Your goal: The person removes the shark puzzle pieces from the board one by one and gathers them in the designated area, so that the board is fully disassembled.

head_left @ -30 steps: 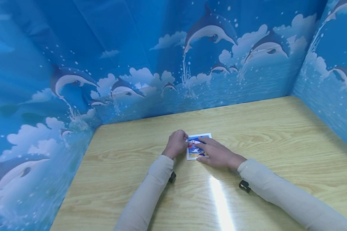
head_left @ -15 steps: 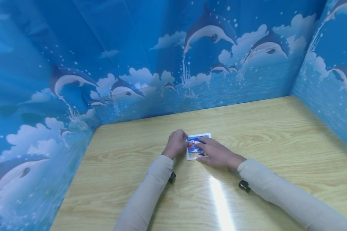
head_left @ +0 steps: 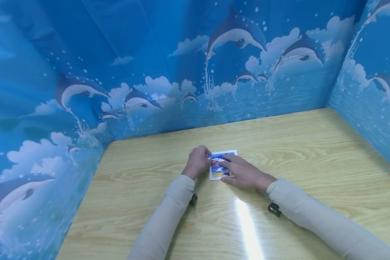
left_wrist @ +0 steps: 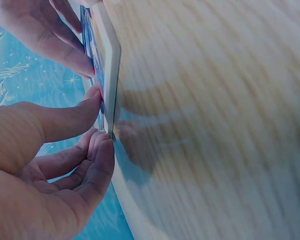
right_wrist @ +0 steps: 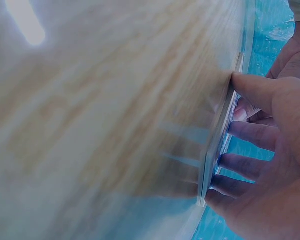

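Note:
A small flat picture board (head_left: 221, 173) with a white border lies on the table, printed in blue, red and yellow. Its thick pale edge (left_wrist: 111, 55) shows in the left wrist view. At its left side, my left hand (head_left: 198, 162) has its thumb on the printed face and its fingers curled against the edge, holding it. My right hand (head_left: 245, 172) rests over the right part with fingers spread and fairly straight. The right wrist view shows the right thumb (right_wrist: 252, 90) at the near edge and fingertips touching the face. Both hands hide parts of the picture.
The wood-grain table (head_left: 143, 162) is glossy, with a bright light streak (head_left: 248, 227) in front of the board. A blue dolphin-print backdrop (head_left: 162, 72) rises along the back and sides. Dark wrist straps (head_left: 274, 208) sit by the pale sleeves.

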`<action>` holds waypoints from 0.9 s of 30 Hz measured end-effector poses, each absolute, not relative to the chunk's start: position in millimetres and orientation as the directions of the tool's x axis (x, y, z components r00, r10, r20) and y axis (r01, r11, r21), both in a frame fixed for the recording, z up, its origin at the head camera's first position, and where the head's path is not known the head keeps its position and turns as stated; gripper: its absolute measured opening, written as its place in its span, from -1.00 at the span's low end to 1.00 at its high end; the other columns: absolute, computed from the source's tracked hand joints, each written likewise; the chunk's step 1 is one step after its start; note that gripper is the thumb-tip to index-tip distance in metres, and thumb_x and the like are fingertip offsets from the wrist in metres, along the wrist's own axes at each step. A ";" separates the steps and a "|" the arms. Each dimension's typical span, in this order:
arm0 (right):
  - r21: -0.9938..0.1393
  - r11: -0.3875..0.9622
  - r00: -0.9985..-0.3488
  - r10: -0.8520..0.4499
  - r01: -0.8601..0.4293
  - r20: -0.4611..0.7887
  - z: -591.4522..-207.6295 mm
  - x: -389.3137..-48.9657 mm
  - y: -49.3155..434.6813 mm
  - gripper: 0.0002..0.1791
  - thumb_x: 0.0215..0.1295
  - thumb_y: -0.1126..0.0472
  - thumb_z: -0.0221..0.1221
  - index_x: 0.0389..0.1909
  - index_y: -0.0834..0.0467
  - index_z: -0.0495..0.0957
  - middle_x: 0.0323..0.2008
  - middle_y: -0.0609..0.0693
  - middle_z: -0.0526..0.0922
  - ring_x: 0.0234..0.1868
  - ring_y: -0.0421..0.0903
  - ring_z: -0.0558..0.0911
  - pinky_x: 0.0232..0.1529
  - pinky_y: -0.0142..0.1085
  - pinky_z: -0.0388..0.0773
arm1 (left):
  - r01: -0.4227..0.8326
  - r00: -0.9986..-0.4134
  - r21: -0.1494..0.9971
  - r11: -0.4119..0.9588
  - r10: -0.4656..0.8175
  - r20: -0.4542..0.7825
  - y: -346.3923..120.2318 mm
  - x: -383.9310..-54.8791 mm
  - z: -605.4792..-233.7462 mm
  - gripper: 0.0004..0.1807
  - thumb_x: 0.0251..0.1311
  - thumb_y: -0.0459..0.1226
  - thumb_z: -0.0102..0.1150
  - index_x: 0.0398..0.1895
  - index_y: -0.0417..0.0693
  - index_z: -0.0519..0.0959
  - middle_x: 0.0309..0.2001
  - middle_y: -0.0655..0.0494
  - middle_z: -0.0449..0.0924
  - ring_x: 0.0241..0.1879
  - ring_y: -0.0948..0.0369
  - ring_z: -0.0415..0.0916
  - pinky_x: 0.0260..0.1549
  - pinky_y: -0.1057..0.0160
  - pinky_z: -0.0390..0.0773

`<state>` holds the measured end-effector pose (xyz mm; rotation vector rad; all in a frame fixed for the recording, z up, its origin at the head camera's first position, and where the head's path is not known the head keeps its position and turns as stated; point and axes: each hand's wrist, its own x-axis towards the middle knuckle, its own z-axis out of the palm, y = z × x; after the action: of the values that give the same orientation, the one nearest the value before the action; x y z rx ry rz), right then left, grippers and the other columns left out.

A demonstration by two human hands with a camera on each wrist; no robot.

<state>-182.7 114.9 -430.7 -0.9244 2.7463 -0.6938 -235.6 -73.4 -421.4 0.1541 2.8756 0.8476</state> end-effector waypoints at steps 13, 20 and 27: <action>-0.475 0.699 -0.796 -0.605 -0.534 0.005 -430.2 -182.2 114.5 -0.33 0.41 0.01 0.25 0.39 0.31 0.37 0.48 0.39 0.17 0.48 0.34 0.19 0.44 0.19 0.12 | 0.047 -0.988 0.563 0.825 0.123 -0.098 -73.4 -235.0 -420.4 -0.67 0.02 -0.34 0.55 -0.15 -0.23 0.68 -0.38 0.08 0.56 -0.28 0.15 0.51 -0.18 0.19 0.58; -0.484 0.699 -0.798 -0.603 -0.526 -0.004 -429.3 -181.5 114.3 -0.33 0.41 0.02 0.25 0.39 0.31 0.37 0.48 0.39 0.16 0.48 0.34 0.18 0.44 0.19 0.12 | 0.026 -0.988 0.564 0.825 0.108 -0.113 -72.4 -234.7 -420.7 -0.71 0.03 -0.35 0.55 -0.19 -0.20 0.67 -0.40 0.09 0.55 -0.32 0.18 0.49 -0.27 0.24 0.54; -0.490 0.701 -0.801 -0.598 -0.517 -0.011 -428.4 -181.0 114.2 -0.33 0.41 0.02 0.25 0.39 0.31 0.37 0.49 0.38 0.15 0.49 0.34 0.16 0.44 0.20 0.10 | 0.054 -0.990 0.573 0.818 0.119 -0.077 -74.2 -235.7 -421.9 -0.68 -0.01 -0.33 0.58 -0.18 -0.20 0.69 -0.37 0.09 0.60 -0.29 0.17 0.53 -0.20 0.21 0.59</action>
<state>-181.0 114.2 -428.4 -0.9057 2.7393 -0.7126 -235.7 -74.2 -421.9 0.1381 2.8895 0.9066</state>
